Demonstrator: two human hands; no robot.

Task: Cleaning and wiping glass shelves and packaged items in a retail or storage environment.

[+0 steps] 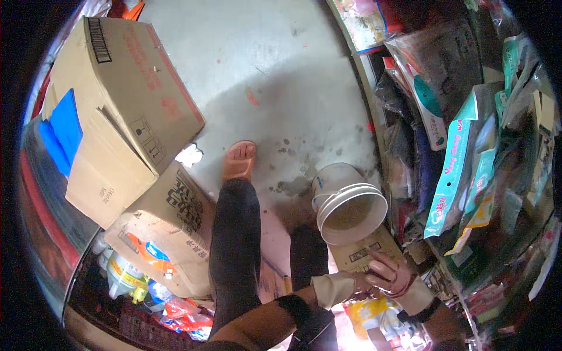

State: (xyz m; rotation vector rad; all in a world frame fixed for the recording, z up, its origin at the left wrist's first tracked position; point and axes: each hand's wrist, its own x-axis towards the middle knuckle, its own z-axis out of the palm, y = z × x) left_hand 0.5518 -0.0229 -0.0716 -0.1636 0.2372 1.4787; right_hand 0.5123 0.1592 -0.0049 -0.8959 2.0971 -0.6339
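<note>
My left hand (359, 284) and my right hand (388, 273) are close together at the lower right, in pinkish gloves with cream cuffs. The two overlap, so whatever may lie between the fingers is hidden. Just beyond them a white plastic bucket (327, 189) leans with its mouth towards me. Its inside looks dim, and a wet patch marks the floor beside it. Under my hands lies a flat piece of cardboard or a carton (351, 256) with a printed label. Below my wrists is a yellow and white plastic package (366, 312).
A large cardboard box (145, 83), with a blue sheet (66, 127) on its flap, stands at the left. Another carton (175, 245) sits near my leg. Packaged goods in plastic sleeves (452, 171) fill the right side. Crumpled white paper (189, 155) lies on the grey floor (263, 52).
</note>
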